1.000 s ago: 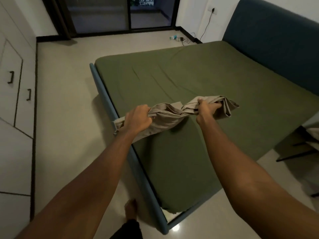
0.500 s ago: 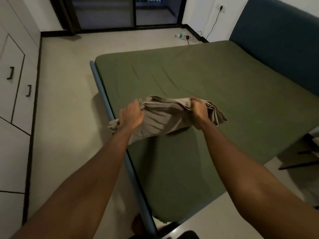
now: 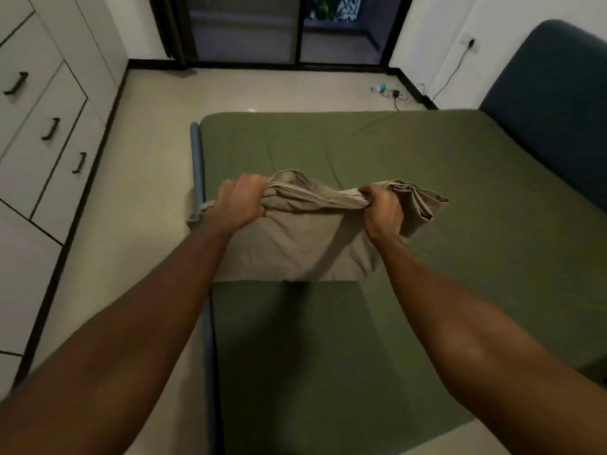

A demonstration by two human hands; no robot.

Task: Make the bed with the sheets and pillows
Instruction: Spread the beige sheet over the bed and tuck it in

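A bed with a green fitted sheet [image 3: 410,165] fills the middle and right of the head view. I hold a folded beige sheet [image 3: 305,241] above the bed's left side. My left hand [image 3: 241,201] grips its bunched top edge on the left, and my right hand [image 3: 382,210] grips the same edge on the right. Between and below my hands the cloth hangs down in a flat panel, with loose folds sticking out past my right hand. No pillows are in view.
A blue bed frame rail [image 3: 198,165] runs along the bed's left edge, and a blue padded headboard [image 3: 551,103] stands at the right. White cabinets with dark handles [image 3: 49,129] line the left wall. A glass sliding door [image 3: 282,27] is at the back; cables [image 3: 394,93] lie on the floor.
My view has swung so the bed lies straight ahead. The beige sheet has unfolded downward into a wider hanging panel, and both hands have lifted and spread a little apart.
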